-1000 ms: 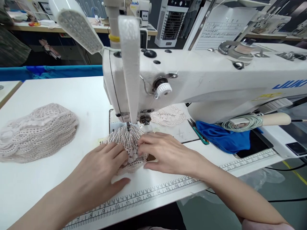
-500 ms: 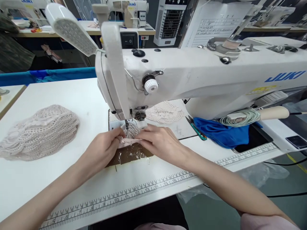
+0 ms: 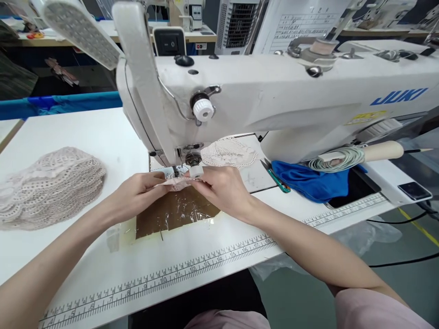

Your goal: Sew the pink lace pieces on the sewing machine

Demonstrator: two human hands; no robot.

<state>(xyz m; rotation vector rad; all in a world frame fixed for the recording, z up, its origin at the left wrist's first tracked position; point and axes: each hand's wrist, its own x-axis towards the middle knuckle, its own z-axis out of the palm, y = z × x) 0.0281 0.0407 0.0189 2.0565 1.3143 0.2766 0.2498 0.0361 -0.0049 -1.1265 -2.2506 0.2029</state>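
Observation:
A pale pink lace piece [image 3: 178, 183] is stretched between my hands, right under the needle area of the white sewing machine [image 3: 274, 91]. My left hand [image 3: 139, 194] pinches its left end between thumb and fingers. The right end is gripped by my right hand [image 3: 222, 187], close by the presser foot, and part of the lace is hidden behind these fingers. Below the lace, a brown taped patch [image 3: 174, 212] covers the table in front of the needle. Another lace piece [image 3: 229, 153] lies flat behind the machine head.
A heap of lace pieces [image 3: 51, 187] sits at the left. Right of the needle are green-handled snips [image 3: 279, 180], a blue cloth [image 3: 310, 180], a coiled cord [image 3: 338, 158] and a dark phone [image 3: 355, 187]. A printed ruler [image 3: 192, 269] runs along the front edge.
Both hands have moved the lace away from me, closer to the needle, baring more of the brown patch. My left fingers are straighter. The whole view has shifted a little.

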